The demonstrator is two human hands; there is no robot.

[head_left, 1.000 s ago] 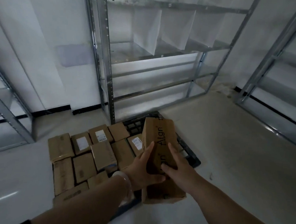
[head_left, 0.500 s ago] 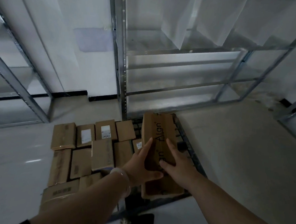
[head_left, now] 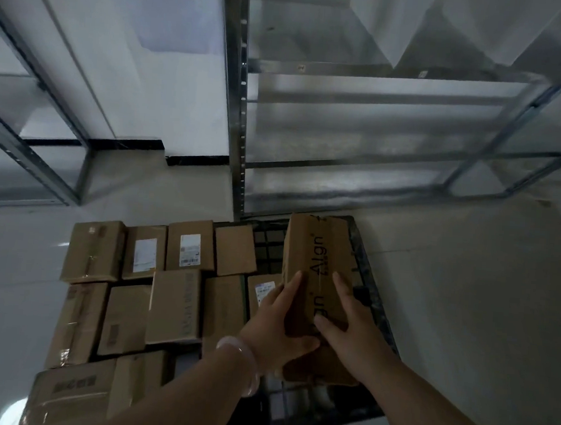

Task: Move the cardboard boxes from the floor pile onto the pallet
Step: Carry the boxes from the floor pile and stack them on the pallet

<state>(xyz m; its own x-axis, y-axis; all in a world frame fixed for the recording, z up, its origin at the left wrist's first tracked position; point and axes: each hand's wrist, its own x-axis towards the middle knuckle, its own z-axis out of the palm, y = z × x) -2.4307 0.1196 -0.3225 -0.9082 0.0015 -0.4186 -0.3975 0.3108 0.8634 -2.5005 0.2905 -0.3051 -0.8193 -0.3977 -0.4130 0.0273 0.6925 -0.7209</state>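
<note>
Brown corrugated cardboard makes up the long box printed with dark lettering (head_left: 319,248), and both hands are holding it over the 3 o'clock strip of the black plastic grid pallet (head_left: 268,254). Whether its underside is already touching the grid I cannot tell.

The left hand (head_left: 281,325), wearing a pale bangle (head_left: 242,359), is gripping the box's 9 o'clock face, with its fingers lying up that side and its thumb wrapping onto the top. The right hand (head_left: 354,330) is gripping from the 3 o'clock side, thumb on top and fingers spreading over the edge. Both are sitting at the 6 o'clock end, so the far end is hanging unsupported.

Smaller brown cardboard cartons (head_left: 173,304) are filling the pallet from 9 o'clock across to the middle, some carrying white labels. Open grid is showing only at 12 o'clock, beside the held box, and at 6 o'clock.

To place it well, the person should be lowering the far end first and keeping the long side parallel to the pallet's 3 o'clock rim. Snugging it against the neighbouring cartons matters too, and the left fingers should be sliding out before they are trapped.
</note>
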